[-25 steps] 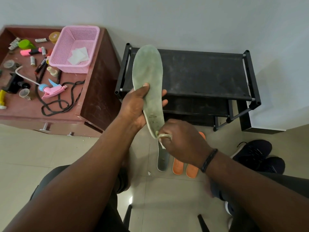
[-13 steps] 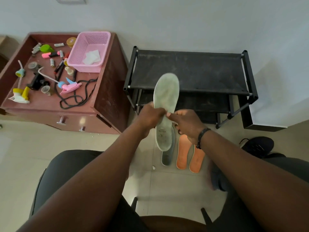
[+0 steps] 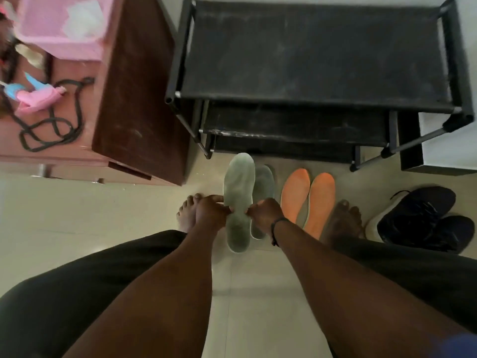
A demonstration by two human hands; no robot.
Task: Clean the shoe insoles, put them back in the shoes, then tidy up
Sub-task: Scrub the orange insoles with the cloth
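1. Where I look down, my left hand (image 3: 210, 211) and right hand (image 3: 264, 214) each pinch an edge of the pale green insole (image 3: 238, 200), low over the floor (image 3: 77, 215).
2. Second green insole (image 3: 263, 187): floor, partly beneath the first.
3. Orange insoles (image 3: 308, 200): floor, side by side.
4. Dark shoes (image 3: 423, 218): far right.

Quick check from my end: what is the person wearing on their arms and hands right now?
Both forearms are bare, no sleeves or gloves in view. The right hand has a thin dark cord bracelet at the wrist; the left hand wears nothing. No rings can be made out.
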